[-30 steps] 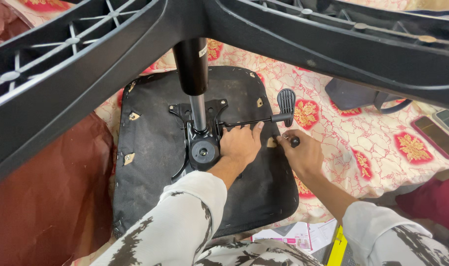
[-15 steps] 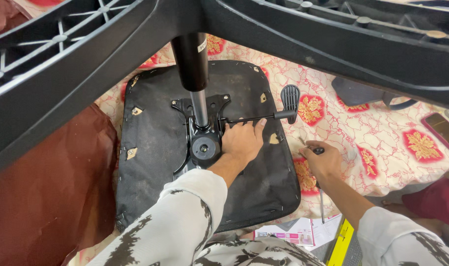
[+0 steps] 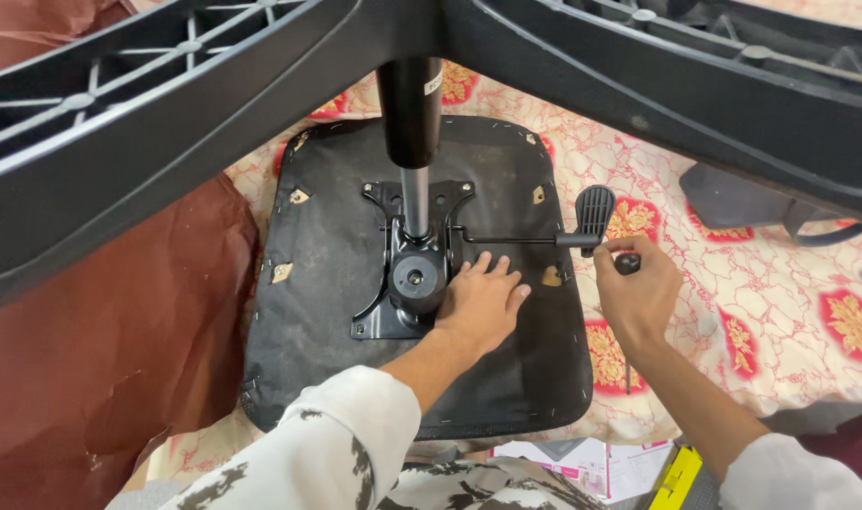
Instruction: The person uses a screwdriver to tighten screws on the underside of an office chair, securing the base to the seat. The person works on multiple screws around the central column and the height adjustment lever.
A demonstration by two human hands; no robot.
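1. Your left hand (image 3: 483, 307) lies flat and open, palm down, on the underside of the upturned seat (image 3: 327, 312). It grips nothing; its fingertips rest against the edge of the black mounting plate (image 3: 384, 283).

2. Your right hand (image 3: 639, 293) is closed round a dark-handled tool (image 3: 627, 264). The tool's thin shaft appears to run down below the hand, over the patterned cloth (image 3: 780, 283), off the seat's edge. Whether the tip is engaged in anything cannot be told.

3. Just above your right hand, the lever paddle (image 3: 595, 212) ends a thin rod whose long axis runs level from the plate outward toward that hand.

4. Beside your left fingertips, the plate sits seated on the seat underside. Judge it fitted; screws cannot be told.

5. Beyond your left hand, the gas column (image 3: 414, 161) stands in the plate's hub. Its long axis rises toward you.

6. Farthest from both grips, the star base (image 3: 166, 132) caps the column. No castors show in the sockets; judge that step open.
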